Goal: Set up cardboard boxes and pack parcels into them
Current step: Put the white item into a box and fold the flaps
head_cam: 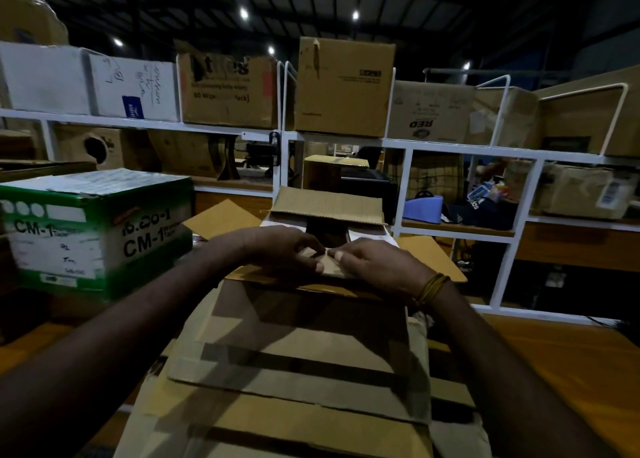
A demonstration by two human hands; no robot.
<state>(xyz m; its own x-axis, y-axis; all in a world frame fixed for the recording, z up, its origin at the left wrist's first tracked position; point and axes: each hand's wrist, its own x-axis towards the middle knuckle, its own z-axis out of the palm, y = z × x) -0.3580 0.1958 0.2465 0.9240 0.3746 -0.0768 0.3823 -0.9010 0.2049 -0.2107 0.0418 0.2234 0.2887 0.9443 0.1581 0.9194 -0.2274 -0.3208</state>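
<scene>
Both hands fold the near flap of the open box at centre frame.

We see the left hand (287,248) and right hand (372,262) meeting fingertip to fingertip, fingers curled and pinching the near flap (325,267) of the box (329,212), which stands on a stack of flat cartons (294,364) on the worktop (554,347). White parcels (367,234) show inside. We judge the risks: the flap may spring back or crease if the pinch slips, and pressing down may shift the box on the uneven stack below.
</scene>
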